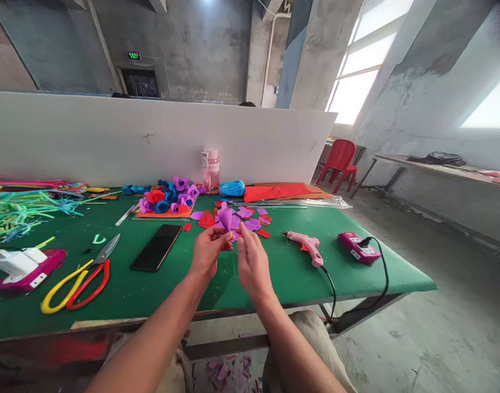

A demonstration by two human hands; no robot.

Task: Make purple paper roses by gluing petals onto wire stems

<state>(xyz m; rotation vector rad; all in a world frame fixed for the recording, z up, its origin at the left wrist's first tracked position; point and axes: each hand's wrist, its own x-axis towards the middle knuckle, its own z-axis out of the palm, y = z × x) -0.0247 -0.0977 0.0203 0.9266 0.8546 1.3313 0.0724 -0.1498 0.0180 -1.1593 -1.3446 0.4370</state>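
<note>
Between my two hands a purple paper flower [225, 218] stands upright over the green table. My left hand [209, 248] pinches its base between thumb and fingers. My right hand [252, 259] is close beside it, fingers stretched and held together, the fingertips near the flower's lower edge; whether they touch it I cannot tell. Behind the hands lie loose purple petals [252, 224] and red petals [207, 219]. A pink glue gun [306, 244] rests on its side to the right, its cord running off the table's front edge.
Finished paper flowers [162, 196] sit at the back. Left are a black phone [158, 248], scissors [88, 275], a power strip [33, 270] and green stems [24, 210]. A pink bottle [211, 169] stands by the white partition [160, 131]. Another pink power block [358, 248] lies right.
</note>
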